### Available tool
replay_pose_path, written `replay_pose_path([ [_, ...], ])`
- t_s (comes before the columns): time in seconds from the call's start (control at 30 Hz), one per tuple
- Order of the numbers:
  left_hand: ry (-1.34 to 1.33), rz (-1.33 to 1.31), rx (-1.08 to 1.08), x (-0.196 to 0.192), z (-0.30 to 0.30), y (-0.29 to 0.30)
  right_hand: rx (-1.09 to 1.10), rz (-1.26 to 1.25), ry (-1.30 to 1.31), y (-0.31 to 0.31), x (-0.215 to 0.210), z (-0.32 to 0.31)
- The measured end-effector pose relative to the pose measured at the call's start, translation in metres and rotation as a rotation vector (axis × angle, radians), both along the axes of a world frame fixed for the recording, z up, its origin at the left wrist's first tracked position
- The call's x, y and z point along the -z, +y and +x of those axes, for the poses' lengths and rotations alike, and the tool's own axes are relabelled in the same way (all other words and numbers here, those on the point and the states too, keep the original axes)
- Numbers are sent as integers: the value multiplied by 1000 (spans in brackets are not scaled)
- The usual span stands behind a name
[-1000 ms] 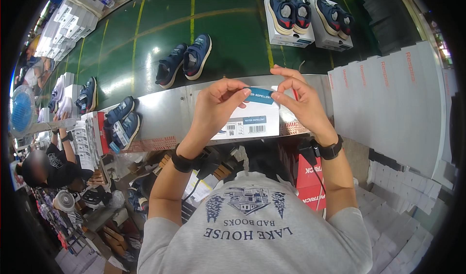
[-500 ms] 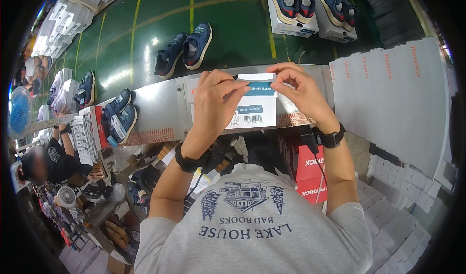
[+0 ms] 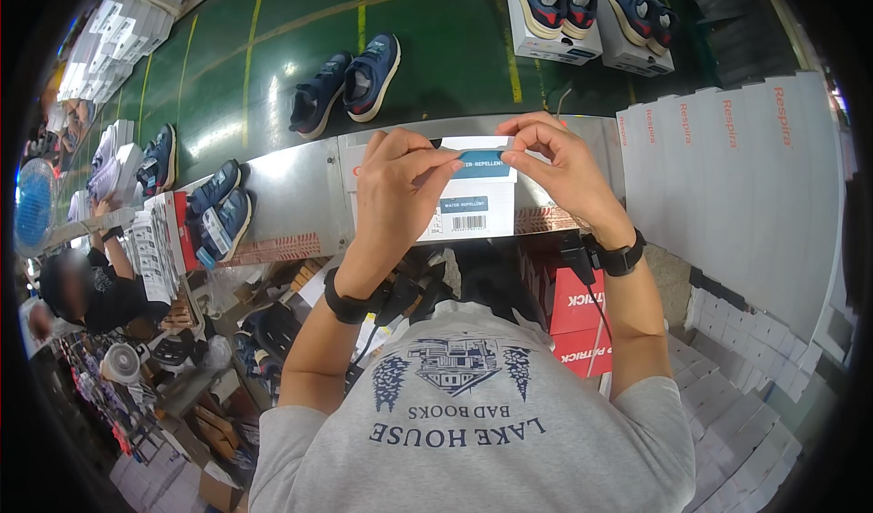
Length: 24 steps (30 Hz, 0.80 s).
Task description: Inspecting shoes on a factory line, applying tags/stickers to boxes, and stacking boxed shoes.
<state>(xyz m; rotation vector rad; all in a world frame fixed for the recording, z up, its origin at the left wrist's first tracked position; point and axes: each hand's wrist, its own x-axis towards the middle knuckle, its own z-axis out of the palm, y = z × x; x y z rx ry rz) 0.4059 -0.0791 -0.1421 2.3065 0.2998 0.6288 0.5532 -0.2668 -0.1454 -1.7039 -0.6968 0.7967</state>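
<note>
A white shoebox (image 3: pixel 496 199) stands on the metal ledge in front of me, with a smaller teal label and a barcode on its near end. Across its upper edge runs a teal sticker (image 3: pixel 483 162). My left hand (image 3: pixel 397 181) pinches the sticker's left end between thumb and index finger. At the right end, my right hand (image 3: pixel 556 165) has thumb and index finger closed on it. I cannot tell how much of the sticker adheres to the box. Each wrist wears a black band.
Navy shoes (image 3: pixel 371 78) sit on the green conveyor (image 3: pixel 436 35) beyond the metal ledge (image 3: pixel 296 172). More pairs rest on white boxes at the far right. Stacked white boxes (image 3: pixel 718 176) flank me on the right; red boxes (image 3: pixel 582 317) stand below. A co-worker (image 3: pixel 114 286) is at left.
Both hands keep their pinch on the sticker and have barely shifted. The shoes and boxes appear slightly displaced in the view.
</note>
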Motion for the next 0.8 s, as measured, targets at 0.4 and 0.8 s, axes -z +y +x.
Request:
replay_pose_path([
  [0.4,8,6,-16,4,3,5,12,-8,-73,6,7,0],
  [0.8,6,-87,-21,12,1,15,-25,-254,-1154,9,1,-47],
])
